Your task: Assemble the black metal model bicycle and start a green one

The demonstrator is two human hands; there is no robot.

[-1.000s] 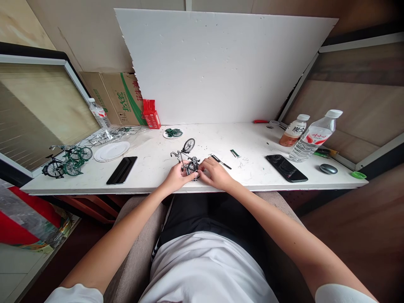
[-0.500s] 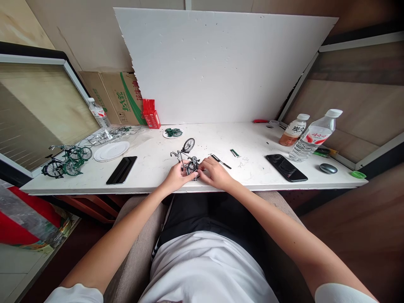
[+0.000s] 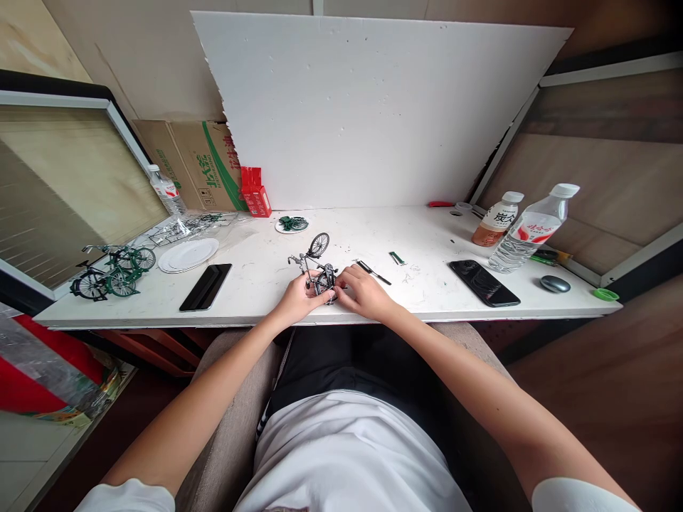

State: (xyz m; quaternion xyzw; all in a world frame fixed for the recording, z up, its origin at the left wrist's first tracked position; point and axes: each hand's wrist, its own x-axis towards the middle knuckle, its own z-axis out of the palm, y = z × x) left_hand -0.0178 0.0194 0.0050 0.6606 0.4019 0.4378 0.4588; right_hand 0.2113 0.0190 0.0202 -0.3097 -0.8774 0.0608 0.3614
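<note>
A small black model bicycle is held near the table's front edge, tilted, one spoked wheel pointing up and away from me. My left hand is closed around its near part, thumb and fingers on the lower wheel. From the other side my right hand pinches at the same end of the bicycle, fingertips bent together; whether a tiny part sits between them is hidden. Just beyond my right hand lie a thin black tool and a small green plastic piece.
Finished-looking model bicycles stand at the left, near white plates and a phone. Green parts lie on a small plate behind. A second phone, a mouse and bottles are at the right.
</note>
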